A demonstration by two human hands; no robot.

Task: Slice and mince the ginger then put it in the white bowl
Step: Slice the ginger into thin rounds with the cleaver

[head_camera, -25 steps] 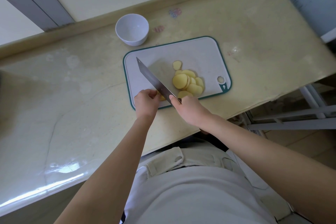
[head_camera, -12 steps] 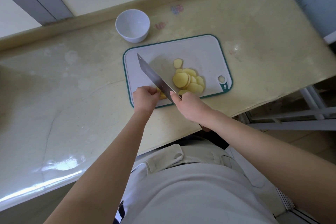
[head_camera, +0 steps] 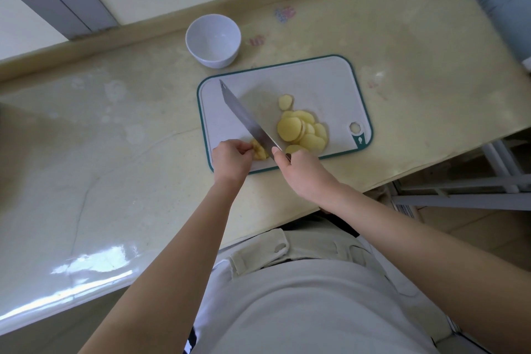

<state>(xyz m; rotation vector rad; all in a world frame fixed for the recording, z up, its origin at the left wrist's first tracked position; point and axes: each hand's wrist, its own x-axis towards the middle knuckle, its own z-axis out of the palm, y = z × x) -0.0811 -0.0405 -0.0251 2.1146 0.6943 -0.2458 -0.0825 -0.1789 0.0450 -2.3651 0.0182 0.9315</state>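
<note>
on a white cutting board (head_camera: 316, 80), the left hand (head_camera: 231, 156) pinches a small, firm, damp-looking ginger stub (head_camera: 260, 151) against the cleaver (head_camera: 247, 119) gripped by the right hand (head_camera: 301, 172) — likely slippery, best held by curled fingertips — slices (head_camera: 301, 131) piled beside, white bowl (head_camera: 213, 40) beyond.
</note>
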